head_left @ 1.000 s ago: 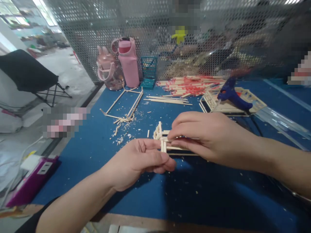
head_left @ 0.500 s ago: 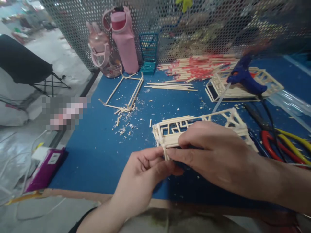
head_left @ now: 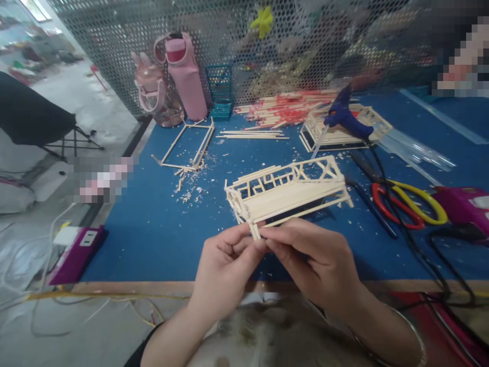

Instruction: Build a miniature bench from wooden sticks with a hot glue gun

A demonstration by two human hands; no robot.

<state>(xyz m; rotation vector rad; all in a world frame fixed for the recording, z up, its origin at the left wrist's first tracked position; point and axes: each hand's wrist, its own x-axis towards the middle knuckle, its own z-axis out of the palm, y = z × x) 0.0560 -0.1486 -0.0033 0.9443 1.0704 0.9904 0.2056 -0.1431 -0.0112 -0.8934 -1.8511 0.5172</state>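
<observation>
A small wooden-stick model (head_left: 290, 196) with a slatted deck and lattice railing tilts above the blue table, near its front. My left hand (head_left: 229, 270) pinches the short leg of sticks at the model's near-left corner. From the other side, my right hand (head_left: 321, 260) grips the same corner with thumb and fingertips. Both sets of fingertips almost meet there, hiding part of the leg. Beyond the model, a blue glue gun (head_left: 349, 120) rests on a second stick model (head_left: 307, 137), its nozzle toward the table.
An open stick frame (head_left: 168, 148), wood scraps (head_left: 187, 176) and loose sticks (head_left: 252, 135) lie left and behind. Red-marked sticks (head_left: 282, 107), a pink bottle (head_left: 189, 81) and a teal rack (head_left: 220, 92) stand along the mesh. Red-and-yellow-handled pliers (head_left: 405, 204) and clear glue sticks (head_left: 416, 148) are right.
My right hand has moved off the model's deck and down to its near-left corner, uncovering the deck and railing. My left hand keeps its pinch. The view has shifted right.
</observation>
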